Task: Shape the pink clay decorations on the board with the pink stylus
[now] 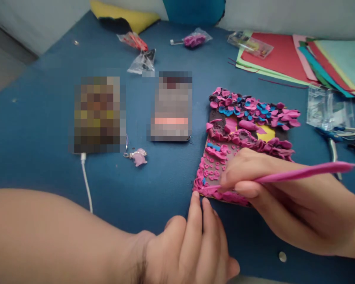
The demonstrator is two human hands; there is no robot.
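A board covered in modelling clay (214, 185) lies on the blue table, with pink, dark and blue petal-like bits along its top and small pink rings lower down. My right hand (296, 197) grips a slim pink modelling tool (307, 172) like a pen. Its thin tip meets the pink clay by the board's lower left corner. My left hand (195, 244) is open, its stretched fingertips touching that corner at the near edge. Part of the board's lower right is hidden behind my right hand.
Two blurred devices, one (97, 114) with a white cable (87, 185), the other a phone (172, 108), lie left of the board. A lilac charm (139, 157) is nearby. Coloured sheets (279, 55), clay packets (195, 39) and pliers (333, 148) lie around behind and right.
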